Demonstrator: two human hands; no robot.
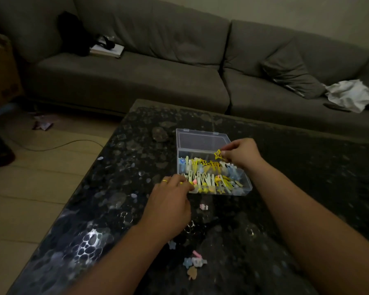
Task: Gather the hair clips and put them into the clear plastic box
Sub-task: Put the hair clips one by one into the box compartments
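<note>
Clear plastic box (239,189) open mid-table (136,145), lid back, full of clips. Right hand (240,153) grip pinches yellow star clip (217,154) over box's far right edge. Left hand (168,204) at near-left corner, grip can't tell. Loose clips (193,262) near front edge; right side of table open.

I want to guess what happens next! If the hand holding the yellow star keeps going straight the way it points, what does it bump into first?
Probably the clips already in the clear plastic box. The right hand holds the yellow star clip just above them, pointing left and slightly down, though depth is hard to judge.
</note>
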